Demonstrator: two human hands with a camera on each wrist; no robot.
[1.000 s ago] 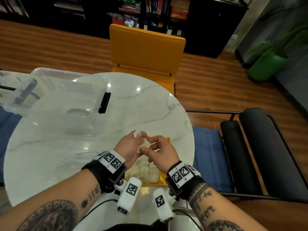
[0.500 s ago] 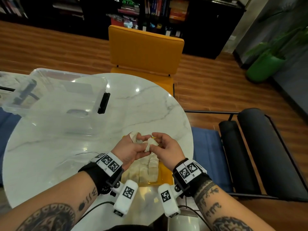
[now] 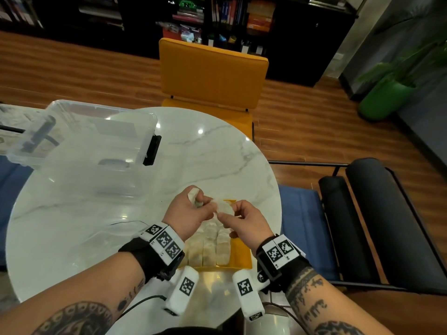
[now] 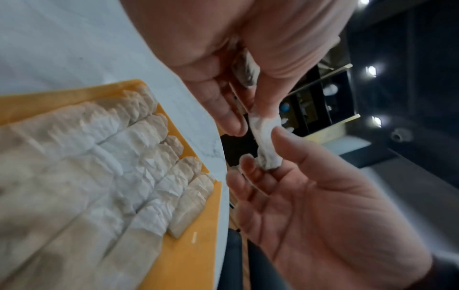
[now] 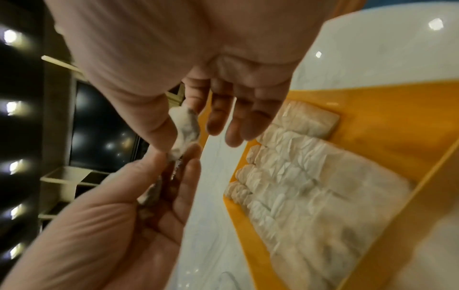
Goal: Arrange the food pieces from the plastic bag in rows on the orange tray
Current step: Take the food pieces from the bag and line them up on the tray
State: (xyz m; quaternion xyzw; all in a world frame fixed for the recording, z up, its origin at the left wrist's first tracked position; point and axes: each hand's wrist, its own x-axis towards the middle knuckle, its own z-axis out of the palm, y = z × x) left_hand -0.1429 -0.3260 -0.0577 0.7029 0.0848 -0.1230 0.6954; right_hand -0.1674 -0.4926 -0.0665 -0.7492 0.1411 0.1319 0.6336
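A round white marble table (image 3: 101, 213) stands on a wood floor, with an orange chair (image 3: 212, 73) at its far side, dark bookshelves behind that, and a green planter (image 3: 384, 97) far to the right. A clear bin (image 3: 96, 141) sits on the table, left of and beyond the tray (image 3: 242, 257), which lies at the near edge. On the tray, pale food pieces (image 3: 209, 247) lie packed in rows, touching one another, with bare orange to their right.

Above the tray's far end, both hands meet on one white piece (image 3: 223, 206). The right hand (image 3: 246, 223) pinches it between thumb and forefinger, the other fingers (image 5: 238, 127) loosely extended. The left hand (image 3: 188, 213) has its fingers curled round a second piece (image 3: 192, 195) and its thumb touching the shared one. No bag can be made out.
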